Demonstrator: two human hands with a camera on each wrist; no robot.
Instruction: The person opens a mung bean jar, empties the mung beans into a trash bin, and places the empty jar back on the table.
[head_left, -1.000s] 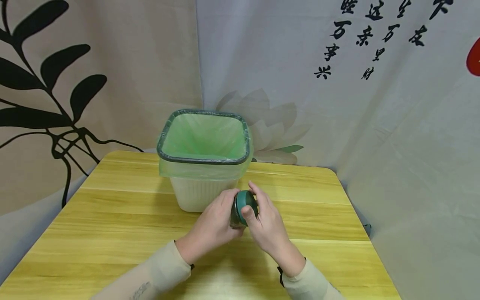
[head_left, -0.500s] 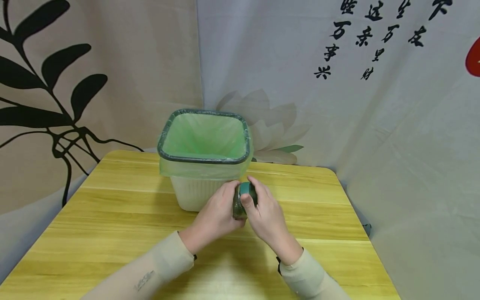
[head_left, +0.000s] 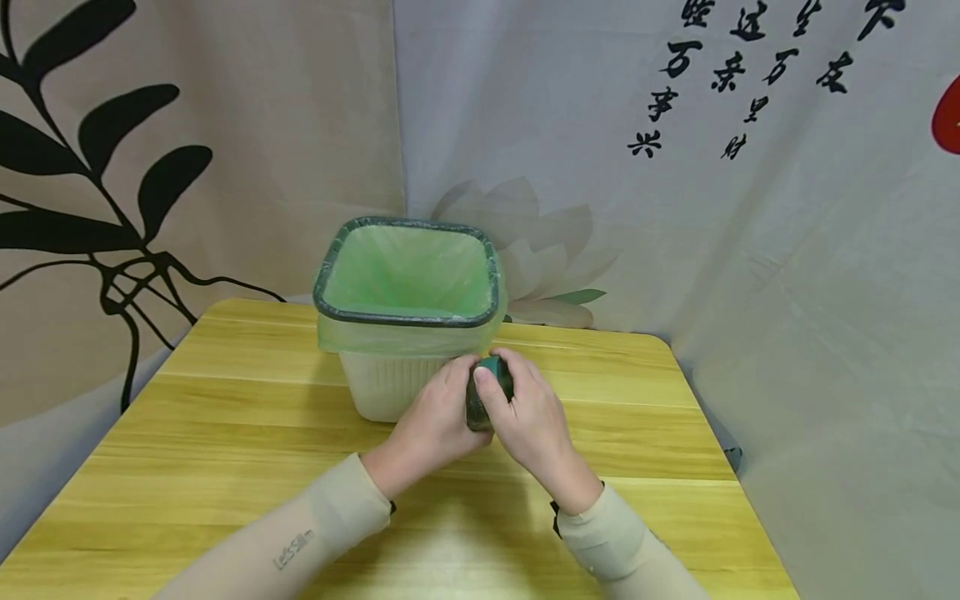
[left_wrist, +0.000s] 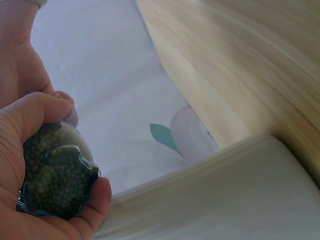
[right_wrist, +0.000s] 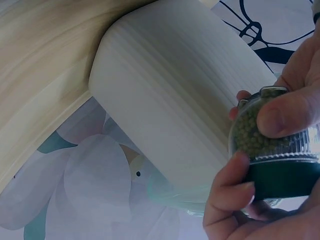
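1. The left hand (head_left: 433, 423) was wrapped round the body of a small jar (head_left: 480, 410), fingers curled tight. The right hand (head_left: 528, 421) was curled over the jar's green lid (right_wrist: 282, 177), thumb and fingers pinching its rim.
2. The jar was held above the table (head_left: 225, 417), near the middle of it, just in front of the bin (head_left: 390, 387) and close to its near right corner. Could not tell whether the jar touched the bin wall.
3. Step in hand looked like unscrewing the lid. To do it well: lock the body with the left hand, turn only the lid with the right, and keep the jar's axis steady so the contents stay in once the lid frees.
4. My judgement: the jar was tilted toward the bin, so the mouth should stay level or be over the bin opening before the last turn, else the beans spill on the table.
5. Jar: clear, smooth, rounded wall with a lobed base, packed with small round green beans (left_wrist: 55, 175). Probably slippery, so a full-palm hold suited it.
6. Lid: dark green, plain and cylindrical, with a ribbed clear band (right_wrist: 295, 145) just beside it.
7. Bin: squarish, off-white, finely ribbed wall, tapering down. Thin green plastic liner (head_left: 408, 333) folded over a dark rim (head_left: 405, 318).
8. Table: yellow wood-grain top, glossy, with rounded corners.
9. Behind: printed cloth backdrop (head_left: 675, 208), creased.
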